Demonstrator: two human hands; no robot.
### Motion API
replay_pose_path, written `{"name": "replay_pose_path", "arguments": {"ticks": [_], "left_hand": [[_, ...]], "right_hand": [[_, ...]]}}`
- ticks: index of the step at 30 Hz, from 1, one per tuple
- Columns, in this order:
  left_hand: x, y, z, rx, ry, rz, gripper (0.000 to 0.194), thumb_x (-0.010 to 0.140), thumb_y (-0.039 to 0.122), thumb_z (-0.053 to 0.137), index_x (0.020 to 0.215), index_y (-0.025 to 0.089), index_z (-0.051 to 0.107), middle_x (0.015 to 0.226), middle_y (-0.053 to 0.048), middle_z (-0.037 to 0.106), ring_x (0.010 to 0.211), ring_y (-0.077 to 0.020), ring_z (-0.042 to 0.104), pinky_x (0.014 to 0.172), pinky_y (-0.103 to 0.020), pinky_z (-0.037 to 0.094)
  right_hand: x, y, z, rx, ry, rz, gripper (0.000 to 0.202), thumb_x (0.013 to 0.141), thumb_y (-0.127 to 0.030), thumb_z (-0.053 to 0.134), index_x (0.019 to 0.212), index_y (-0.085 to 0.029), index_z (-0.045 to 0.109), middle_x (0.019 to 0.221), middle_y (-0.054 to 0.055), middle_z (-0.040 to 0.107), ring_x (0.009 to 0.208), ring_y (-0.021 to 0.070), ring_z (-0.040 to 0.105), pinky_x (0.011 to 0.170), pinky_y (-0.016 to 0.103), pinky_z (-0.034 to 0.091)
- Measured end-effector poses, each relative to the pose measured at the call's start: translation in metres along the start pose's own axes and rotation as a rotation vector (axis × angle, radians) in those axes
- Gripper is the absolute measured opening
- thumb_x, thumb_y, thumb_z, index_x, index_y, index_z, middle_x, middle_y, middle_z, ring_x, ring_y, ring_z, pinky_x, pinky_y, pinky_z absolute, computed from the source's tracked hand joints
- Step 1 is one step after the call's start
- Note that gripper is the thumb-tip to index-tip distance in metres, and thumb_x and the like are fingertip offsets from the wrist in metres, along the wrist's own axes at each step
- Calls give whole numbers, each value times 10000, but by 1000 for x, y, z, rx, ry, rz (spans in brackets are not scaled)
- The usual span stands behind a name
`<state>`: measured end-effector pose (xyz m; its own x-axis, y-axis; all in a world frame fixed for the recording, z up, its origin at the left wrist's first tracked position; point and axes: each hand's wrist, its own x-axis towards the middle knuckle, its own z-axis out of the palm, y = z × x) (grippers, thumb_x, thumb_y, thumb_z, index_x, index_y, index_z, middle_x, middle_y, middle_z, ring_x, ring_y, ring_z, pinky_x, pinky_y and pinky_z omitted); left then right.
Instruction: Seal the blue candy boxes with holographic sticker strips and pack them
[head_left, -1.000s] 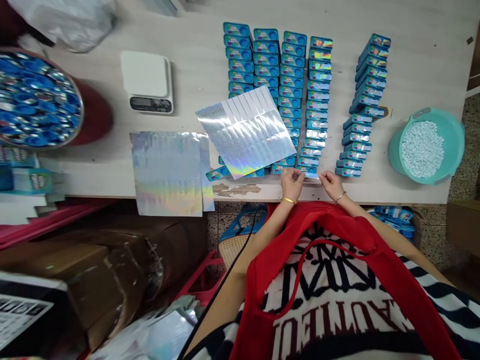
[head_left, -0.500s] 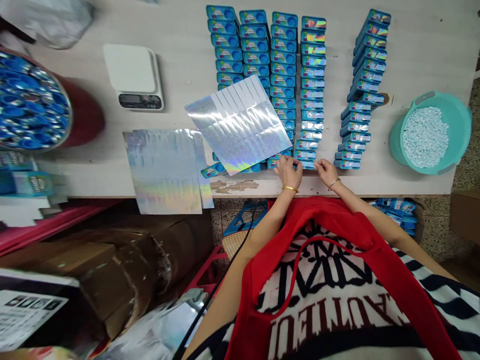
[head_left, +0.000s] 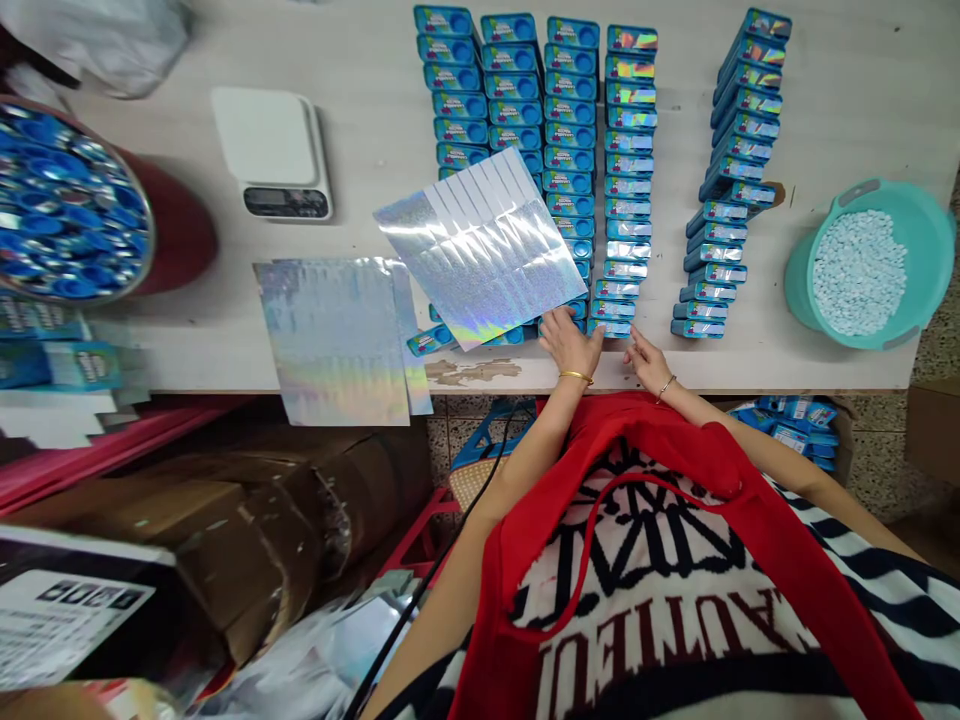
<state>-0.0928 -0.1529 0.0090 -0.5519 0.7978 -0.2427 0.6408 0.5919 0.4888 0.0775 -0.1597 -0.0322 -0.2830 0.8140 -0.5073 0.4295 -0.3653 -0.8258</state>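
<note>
Rows of small blue tins (head_left: 571, 110) stand on the table, and the row of tins (head_left: 628, 187) to their right carries shiny labels. My left hand (head_left: 570, 345) rests with spread fingers at the near end of these two rows, its thumb close to the nearest labelled tin (head_left: 611, 328). Just right of that tin is my right hand (head_left: 646, 362), fingers apart, nothing visible in it. A silvery label sheet (head_left: 491, 250), partly peeled to white strips, lies tilted over the left rows.
More silvery sheets (head_left: 337, 340) overlap the table's near edge. A white scale (head_left: 266, 135), a red drum of blue lids (head_left: 176, 225) and a teal basket of white pieces (head_left: 922, 250) stand around. Another labelled row (head_left: 712, 235) is at the right.
My left hand has shifted slightly left and its fingers have spread. My right hand has moved a little down and left, and its fingers have opened.
</note>
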Motion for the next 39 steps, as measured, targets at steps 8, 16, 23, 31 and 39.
{"name": "replay_pose_path", "arguments": {"ticks": [8, 16, 23, 31, 39], "left_hand": [[6, -1, -3, 23, -30, 27, 539, 735, 524, 746, 1112, 208, 524, 1233, -186, 543, 1174, -407, 490, 964, -536, 391], [-1, -6, -13, 157, -147, 290, 501, 904, 514, 544, 1266, 167, 557, 1434, -208, 499, 1320, -373, 449, 1091, -543, 310], [23, 5, -4, 420, -397, 888, 969, 788, 310, 685, 1597, 147, 176, 1678, -163, 70, 1557, -348, 21, 1235, -566, -5], [42, 24, 11, 525, -415, 886, 938, 773, 152, 623, 1600, 175, 181, 1666, -178, 22, 1543, -371, 34, 1243, -578, 103], [42, 18, 27, 470, -369, 828, 766, 860, 128, 545, 1575, 175, 275, 1650, -203, 90, 1531, -373, 129, 1223, -580, 213]], "right_hand": [[-3, 6, 2, -53, 27, -26, 802, 901, -446, 448, 1591, -129, 188, 750, 7, 630, 633, 162, 545, 699, 330, 527], [7, -3, -4, -170, -30, 96, 683, 945, -394, 411, 1564, -133, 287, 730, 22, 645, 648, 179, 581, 743, 361, 542], [79, -93, -60, -645, 409, -354, 686, 1005, -550, 265, 1557, -144, 294, 1522, 189, 419, 1417, 282, 372, 1153, 485, 345], [265, -199, -92, -988, 339, -391, 684, 1010, -527, 254, 1588, -164, 235, 1684, 123, 90, 1554, 296, 1, 1219, 590, -1], [341, -192, -66, -954, 301, -338, 638, 990, -396, 270, 1589, -177, 249, 1689, 88, 87, 1549, 314, -7, 1207, 619, -57]]}}
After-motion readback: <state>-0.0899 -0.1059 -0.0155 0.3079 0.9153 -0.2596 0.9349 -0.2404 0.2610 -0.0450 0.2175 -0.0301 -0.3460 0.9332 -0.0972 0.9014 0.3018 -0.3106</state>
